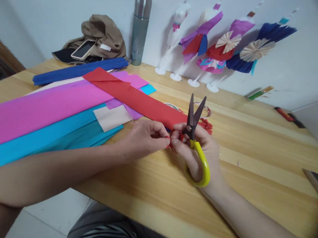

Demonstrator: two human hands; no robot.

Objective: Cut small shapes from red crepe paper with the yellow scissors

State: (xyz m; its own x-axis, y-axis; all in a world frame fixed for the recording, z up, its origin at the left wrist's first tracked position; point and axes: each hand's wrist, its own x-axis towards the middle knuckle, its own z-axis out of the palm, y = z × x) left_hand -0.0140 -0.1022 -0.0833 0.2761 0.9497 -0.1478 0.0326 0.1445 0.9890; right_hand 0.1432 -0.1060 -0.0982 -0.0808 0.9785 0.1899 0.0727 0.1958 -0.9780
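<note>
Left of the grip, pink paper (47, 104) runs out of view. Just beyond the grip lies a flat, folded red strip (151, 105), its right end partly hidden behind the right hand (211, 152). The left hand (143, 138) pinches a small red scrap (172, 148), mostly covered, its shape unclear; the right meets it there, holding yellow-handled scissors (190, 131), dark blades parted, pointing away.

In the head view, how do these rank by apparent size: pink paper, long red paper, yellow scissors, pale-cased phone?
Largest first:
Pink paper
Long red paper
Yellow scissors
Pale-cased phone
Nearness to the camera may enlarge the scissors.
</note>
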